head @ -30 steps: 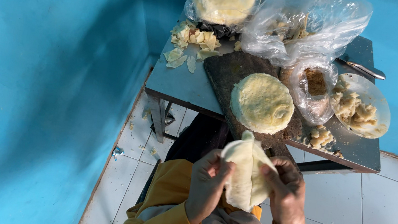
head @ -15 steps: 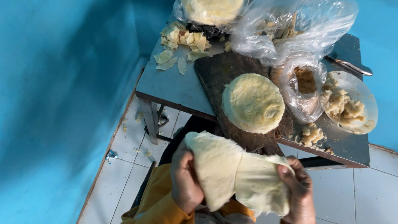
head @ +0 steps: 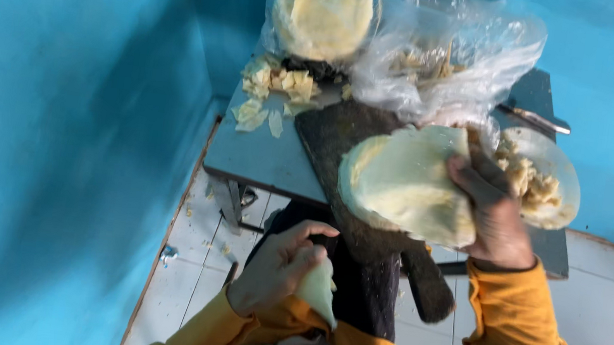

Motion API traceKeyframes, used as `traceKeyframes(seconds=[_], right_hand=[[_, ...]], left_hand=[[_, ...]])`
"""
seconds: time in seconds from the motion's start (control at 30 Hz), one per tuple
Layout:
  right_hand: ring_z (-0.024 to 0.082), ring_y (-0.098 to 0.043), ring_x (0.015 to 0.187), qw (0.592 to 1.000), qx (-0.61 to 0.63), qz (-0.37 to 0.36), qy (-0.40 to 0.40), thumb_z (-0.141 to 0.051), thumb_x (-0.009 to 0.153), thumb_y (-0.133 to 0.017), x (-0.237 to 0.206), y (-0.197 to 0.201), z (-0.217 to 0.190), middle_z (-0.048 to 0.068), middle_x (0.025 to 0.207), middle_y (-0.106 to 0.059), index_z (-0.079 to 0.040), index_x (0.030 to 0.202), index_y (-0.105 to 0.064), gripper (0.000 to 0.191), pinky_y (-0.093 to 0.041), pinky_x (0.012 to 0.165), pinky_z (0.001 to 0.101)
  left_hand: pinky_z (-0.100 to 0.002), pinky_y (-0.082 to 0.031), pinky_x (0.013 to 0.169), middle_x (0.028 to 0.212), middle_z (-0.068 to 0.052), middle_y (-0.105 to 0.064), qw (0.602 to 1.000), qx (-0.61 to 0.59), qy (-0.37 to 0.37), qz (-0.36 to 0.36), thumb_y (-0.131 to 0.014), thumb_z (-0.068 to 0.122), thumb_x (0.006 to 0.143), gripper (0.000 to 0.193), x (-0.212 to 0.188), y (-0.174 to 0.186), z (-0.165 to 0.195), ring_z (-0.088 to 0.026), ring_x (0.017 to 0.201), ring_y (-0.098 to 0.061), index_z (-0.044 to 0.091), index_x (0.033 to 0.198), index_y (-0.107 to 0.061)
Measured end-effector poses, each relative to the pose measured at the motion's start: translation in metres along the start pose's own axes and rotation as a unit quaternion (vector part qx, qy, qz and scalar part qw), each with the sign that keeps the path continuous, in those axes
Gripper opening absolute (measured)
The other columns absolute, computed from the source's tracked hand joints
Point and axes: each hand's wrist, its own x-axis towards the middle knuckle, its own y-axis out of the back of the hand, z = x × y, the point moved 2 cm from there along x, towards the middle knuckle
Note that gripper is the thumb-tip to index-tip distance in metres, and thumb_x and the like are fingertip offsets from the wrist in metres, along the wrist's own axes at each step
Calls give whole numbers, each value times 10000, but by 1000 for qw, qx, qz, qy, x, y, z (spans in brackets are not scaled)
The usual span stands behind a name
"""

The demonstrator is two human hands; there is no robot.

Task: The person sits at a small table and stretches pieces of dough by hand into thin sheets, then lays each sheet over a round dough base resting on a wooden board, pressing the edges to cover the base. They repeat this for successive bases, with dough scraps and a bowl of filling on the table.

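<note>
Pale dough sheet (head: pixel 407 181), gripped at its right edge by the right hand (head: pixel 493 211) over the dark board (head: pixel 342 142) mid-table, could sag and tear, while the left hand (head: pixel 280 267) pinches a small scrap (head: pixel 318 291) (its fingertips blur) near the lap.
</note>
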Motion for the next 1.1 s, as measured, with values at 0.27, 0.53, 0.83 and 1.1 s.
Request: traceKeyframes(seconds=[0.27,0.53,0.83,1.1], right_hand=[[124,-533,675,984,-178,-12,-18,-288,955,-682,82,32,54,38,830,-611,24,1171,-664,380,-422,565,256],[77,-569,577,979,-202,-12,-29,-228,901,-720,76,45,62,34,842,-686,25,1193,-627,397,-443,462,212],[169,-625,533,966,-253,57,1,-140,960,-655,59,53,36,189,741,-661,47,1193,-519,328,-559,464,319],[180,-677,1079,959,-251,-85,95,-190,894,-748,-49,18,52,76,1162,-641,11,1282,-542,483,-551,937,331]], left_hand=[[-412,-532,610,737,-101,-726,902,416,-114,12,-653,356,963,613,49,-5,47,-291,674,-701,148,1512,-477],[-466,-512,548,818,-158,-719,849,514,-120,15,-601,346,994,591,69,-14,30,-348,619,-670,102,1512,-454],[-426,-513,532,777,-139,-715,862,494,-115,12,-632,260,974,493,74,-21,33,-306,589,-676,91,1425,-527],[-301,-509,627,819,-64,-678,991,122,-60,-4,-594,263,1062,260,72,-31,31,-125,707,-636,37,1179,-646]])
